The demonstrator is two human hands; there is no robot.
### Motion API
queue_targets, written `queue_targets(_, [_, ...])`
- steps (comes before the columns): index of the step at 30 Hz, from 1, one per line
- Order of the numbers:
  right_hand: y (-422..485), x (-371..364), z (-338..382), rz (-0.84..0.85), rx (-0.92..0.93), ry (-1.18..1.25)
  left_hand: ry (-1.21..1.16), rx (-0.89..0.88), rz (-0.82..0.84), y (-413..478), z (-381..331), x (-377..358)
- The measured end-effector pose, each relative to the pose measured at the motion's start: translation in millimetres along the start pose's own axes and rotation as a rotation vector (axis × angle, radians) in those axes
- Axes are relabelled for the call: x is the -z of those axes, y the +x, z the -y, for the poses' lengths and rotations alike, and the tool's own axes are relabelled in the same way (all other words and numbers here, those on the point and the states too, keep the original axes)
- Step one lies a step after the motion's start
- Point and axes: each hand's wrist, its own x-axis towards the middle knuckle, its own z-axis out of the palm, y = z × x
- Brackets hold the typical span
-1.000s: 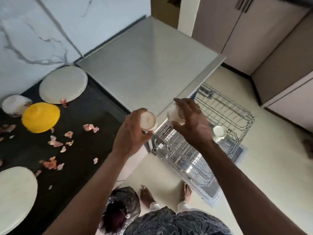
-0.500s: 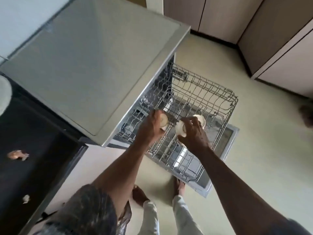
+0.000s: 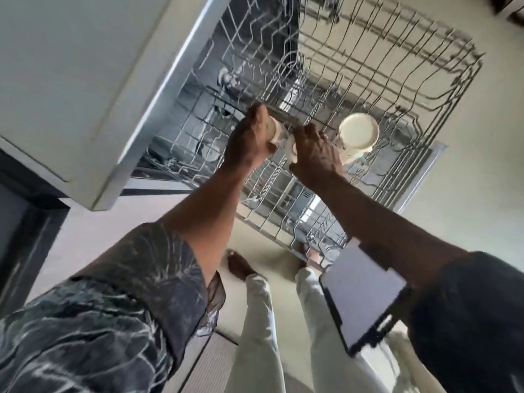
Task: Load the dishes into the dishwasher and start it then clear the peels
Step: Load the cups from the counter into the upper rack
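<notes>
- left hand (image 3: 249, 137): fingers wrap small round cream cup (image 3: 276, 130) over grey wire dishwasher rack (image 3: 425, 78)
- right hand (image 3: 314, 154): fingers grip second cream cup (image 3: 292, 150)
- third cream cup (image 3: 358, 134) sits racked

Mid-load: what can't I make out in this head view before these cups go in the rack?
Right cup, in right grip: head view, fingers hide all but an edge.
Left cup, in left grip: head view, grip covers most of it.
Lower rack contents: head view, blurred behind upper rack wires.
Peels: head view, none in frame.
Dishwasher controls: head view, not visible.
</notes>
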Motion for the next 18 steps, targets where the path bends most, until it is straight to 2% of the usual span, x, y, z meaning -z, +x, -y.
queue_targets(5, [-4, 7, 6, -0.029, 0.004, 0.016, -0.005, 0.053, -0.069, -4, 2, 5])
queue_targets(10, [-7, 5, 16, 0.01, 0.019, 0.022, 0.076, 0.069, 0.0, -7, 7, 6])
queue_targets(18, [7, -6, 8, 0.036, 0.012, -0.013, 0.077, 0.121, 0.046, 0, 7, -10])
